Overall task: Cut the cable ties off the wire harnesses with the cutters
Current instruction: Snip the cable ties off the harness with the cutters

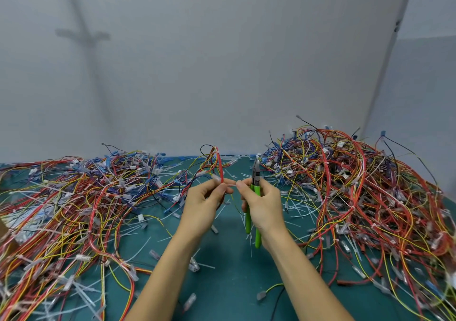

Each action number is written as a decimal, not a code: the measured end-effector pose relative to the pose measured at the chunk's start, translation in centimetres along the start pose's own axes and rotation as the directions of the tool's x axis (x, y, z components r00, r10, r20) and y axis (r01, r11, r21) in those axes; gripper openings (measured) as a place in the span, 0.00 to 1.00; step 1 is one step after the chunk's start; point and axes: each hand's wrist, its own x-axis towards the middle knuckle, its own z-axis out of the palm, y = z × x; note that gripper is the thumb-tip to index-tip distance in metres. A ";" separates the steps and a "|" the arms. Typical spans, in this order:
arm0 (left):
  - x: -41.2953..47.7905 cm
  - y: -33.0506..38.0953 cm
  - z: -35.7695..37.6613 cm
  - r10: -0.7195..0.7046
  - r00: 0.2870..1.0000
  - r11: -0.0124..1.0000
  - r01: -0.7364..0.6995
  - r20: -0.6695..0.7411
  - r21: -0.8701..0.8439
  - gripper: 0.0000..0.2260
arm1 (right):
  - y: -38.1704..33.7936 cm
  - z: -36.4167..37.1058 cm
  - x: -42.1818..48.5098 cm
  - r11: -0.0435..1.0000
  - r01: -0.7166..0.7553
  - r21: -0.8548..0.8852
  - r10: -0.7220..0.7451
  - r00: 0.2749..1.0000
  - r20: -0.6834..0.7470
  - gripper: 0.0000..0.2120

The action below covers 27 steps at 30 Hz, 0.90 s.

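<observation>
Lower left: loose pile of harnesses [74,197] on the green tabletop [222,283]. Centre: my left hand [204,204] has its grip pinched tight on a red-wired harness [220,167], held upright. A pale cable tie [231,185] runs across to my right hand [261,207]. That grip is wrapped round the green cutters [256,180], tips up, with the fingertips nipping the tie. Can't tell if the tie is cut. I'd pull it straight out, blades off the insulation. Right: second pile [357,197].
</observation>
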 end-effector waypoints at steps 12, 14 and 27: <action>0.2 -0.4 -0.1 -0.061 0.993 0.996 0.053 -0.102 -0.079 0.08 | -0.3 -0.5 -0.1 0.997 0.071 -0.031 -0.070 0.997 0.019 0.06; 0.4 -0.4 -0.3 -0.080 0.983 0.987 0.055 -0.165 -0.148 0.07 | -0.6 -0.5 -0.2 0.996 0.088 0.021 -0.090 0.994 0.056 0.07; 0.8 -0.6 -0.8 -0.227 0.945 0.880 0.096 -0.234 -0.465 0.04 | 0.3 0.1 -0.6 0.666 0.208 -0.716 -0.035 0.968 0.249 0.25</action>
